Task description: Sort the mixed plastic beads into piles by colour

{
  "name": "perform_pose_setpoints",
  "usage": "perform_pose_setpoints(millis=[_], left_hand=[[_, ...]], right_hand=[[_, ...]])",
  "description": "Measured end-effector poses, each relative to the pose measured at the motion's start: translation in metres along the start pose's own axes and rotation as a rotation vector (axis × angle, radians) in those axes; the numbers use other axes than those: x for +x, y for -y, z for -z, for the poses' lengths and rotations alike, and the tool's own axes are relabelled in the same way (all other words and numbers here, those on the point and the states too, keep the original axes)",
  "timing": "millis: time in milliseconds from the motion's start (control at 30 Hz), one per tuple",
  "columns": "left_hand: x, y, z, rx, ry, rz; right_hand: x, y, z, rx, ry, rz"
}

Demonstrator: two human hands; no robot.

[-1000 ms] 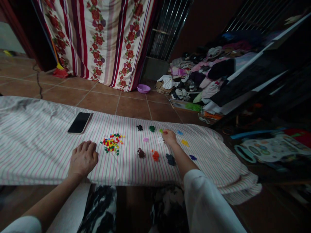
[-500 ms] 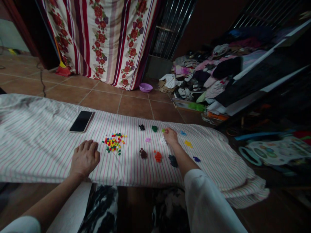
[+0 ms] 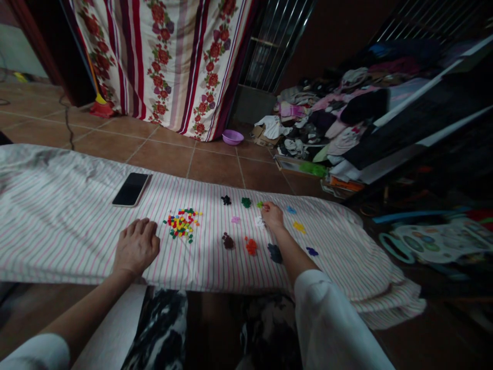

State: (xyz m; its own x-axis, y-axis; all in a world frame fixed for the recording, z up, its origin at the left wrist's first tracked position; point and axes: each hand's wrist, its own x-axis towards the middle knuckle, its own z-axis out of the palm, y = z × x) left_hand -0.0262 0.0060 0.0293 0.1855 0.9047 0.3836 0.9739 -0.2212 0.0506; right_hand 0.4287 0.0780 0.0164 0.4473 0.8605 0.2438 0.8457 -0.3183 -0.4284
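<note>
My left hand (image 3: 137, 246) lies palm down on the striped cloth (image 3: 208, 267), fingers outstretched, left of a mixed heap of small coloured pieces (image 3: 182, 224). My right hand (image 3: 274, 216) reaches across the cloth, its fingertips pinched together at the small light green pile (image 3: 260, 204). Whatever is between those fingertips is too small to make out. Just below that hand sit white pieces (image 3: 260, 222). Around it are single-colour piles: dark green (image 3: 246, 202), black (image 3: 226, 200), pink (image 3: 235, 220), brown (image 3: 228, 241), orange (image 3: 251, 245), dark grey (image 3: 275, 253), yellow (image 3: 299, 227), light blue (image 3: 291, 210) and dark blue (image 3: 312, 251).
A phone (image 3: 131, 189) lies on the cloth beyond my left hand. Past the cloth's far edge are a tiled floor, a purple basin (image 3: 232, 137) and a flowered curtain (image 3: 181, 61). Clothes (image 3: 323, 110) are heaped at the right.
My right hand stays at the light green pile with almost no movement. My left hand keeps its place on the cloth. The whole view has shifted slightly.
</note>
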Motion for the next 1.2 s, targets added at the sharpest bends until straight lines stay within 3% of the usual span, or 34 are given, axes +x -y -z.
perform_pose_setpoints(millis=[233, 433, 600, 833, 967, 1200], left_hand=[[0.001, 0.0, -0.001, -0.016, -0.008, 0.003], [0.0, 0.002, -0.004, -0.041, -0.026, 0.016], [0.0, 0.002, -0.003, -0.068, -0.035, 0.022], [-0.001, 0.002, -0.004, -0.079, -0.031, 0.03], [-0.001, 0.002, -0.004, -0.07, -0.03, 0.03], [0.0, 0.002, -0.004, -0.075, -0.033, 0.021]], right_hand=[[-0.009, 0.017, 0.006, -0.005, -0.078, 0.054], [-0.026, 0.06, 0.002, 0.108, -0.043, 0.213], [-0.057, 0.112, -0.011, 0.273, 0.072, 0.428], [-0.107, 0.173, -0.024, 0.365, 0.391, 0.74], [-0.117, 0.188, -0.028, 0.286, 0.497, 0.799], [-0.121, 0.195, -0.03, 0.08, 0.559, 0.786]])
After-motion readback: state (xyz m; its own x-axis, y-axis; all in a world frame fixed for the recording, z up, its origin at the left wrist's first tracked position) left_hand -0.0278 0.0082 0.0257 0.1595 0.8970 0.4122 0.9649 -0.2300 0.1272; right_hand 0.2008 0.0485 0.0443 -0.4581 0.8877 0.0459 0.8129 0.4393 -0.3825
